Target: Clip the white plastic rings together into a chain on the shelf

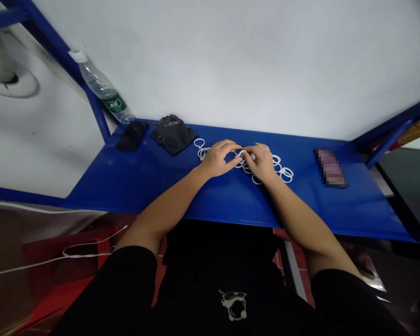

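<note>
1. Currently, the step in hand appears to be fingertip work on a white ring [241, 152], located between the hands over the bench [227, 200].
2. Right hand [259, 163]: grip pinched on the white ring.
3. Left hand [215, 161]: fingertips at the white ring; cannot tell whether its grip is closed.
4. Other rings [283, 171] lie beside both hands.
5. The next move likely calls for precise, coordinated fingertip control.

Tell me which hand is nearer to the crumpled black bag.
Left. The left hand is to the right of the black bag, with some white rings between them; the right hand is farther right, beyond the left.
</note>
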The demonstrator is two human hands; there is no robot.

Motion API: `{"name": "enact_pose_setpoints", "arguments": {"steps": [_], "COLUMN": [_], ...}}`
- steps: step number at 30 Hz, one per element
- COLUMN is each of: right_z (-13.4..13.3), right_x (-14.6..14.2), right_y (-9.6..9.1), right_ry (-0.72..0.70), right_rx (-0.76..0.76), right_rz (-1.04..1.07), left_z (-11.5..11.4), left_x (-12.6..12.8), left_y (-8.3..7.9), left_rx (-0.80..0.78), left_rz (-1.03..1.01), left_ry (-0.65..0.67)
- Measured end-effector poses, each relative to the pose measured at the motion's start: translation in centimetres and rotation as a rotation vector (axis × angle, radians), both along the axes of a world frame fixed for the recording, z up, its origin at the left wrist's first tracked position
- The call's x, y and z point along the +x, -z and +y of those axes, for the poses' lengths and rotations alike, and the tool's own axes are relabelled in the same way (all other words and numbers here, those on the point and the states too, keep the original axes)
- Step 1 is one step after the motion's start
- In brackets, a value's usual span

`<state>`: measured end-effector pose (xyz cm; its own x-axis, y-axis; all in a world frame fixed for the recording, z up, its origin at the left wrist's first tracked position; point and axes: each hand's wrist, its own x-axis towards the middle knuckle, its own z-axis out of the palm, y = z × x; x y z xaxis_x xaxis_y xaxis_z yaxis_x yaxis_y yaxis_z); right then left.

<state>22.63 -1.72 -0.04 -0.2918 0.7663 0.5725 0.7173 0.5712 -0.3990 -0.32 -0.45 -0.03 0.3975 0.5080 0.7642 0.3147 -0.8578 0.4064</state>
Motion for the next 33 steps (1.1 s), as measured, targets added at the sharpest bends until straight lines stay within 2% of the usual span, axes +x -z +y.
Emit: {"name": "enact_pose_setpoints", "arguments": {"steps": [7,16,21,24,28,33], "right_z": [-0.1,0.0,-0.4,-0.6,-0.7,-0.5], "right_x": [0.0,0.1,-0.1,-0.3,-0.5,-0.4], "right_y": [-0.1,0.1,-0.4,-0.9,-1.1,-0.9], "right_ry": [0.027,0.042,0.025,-0.02,-0.107,-0.145], "right_rx": [0.028,0.005,0.107,0.157,0.151,0.152], "right_rz": [0.024,0.02,0.064,0.068,0.064,0.059], "left_z": [0.6,0.7,0.9,0.9,0.6,0.4], "left_x": [0.3,0.2,0.4,0.4,0.2,0.3], "left_y": [0.8,0.9,1.2,1.2,0.8,0.6], "left_rx": [-0.021,0.049,0.07,0.054,0.026,0.009], "left_rz": [0.132,0.062,0.062,0.065,0.066,0.072], "left_ry": [-0.059,-0.017,-0.069,-0.09,-0.111,-0.124]}}
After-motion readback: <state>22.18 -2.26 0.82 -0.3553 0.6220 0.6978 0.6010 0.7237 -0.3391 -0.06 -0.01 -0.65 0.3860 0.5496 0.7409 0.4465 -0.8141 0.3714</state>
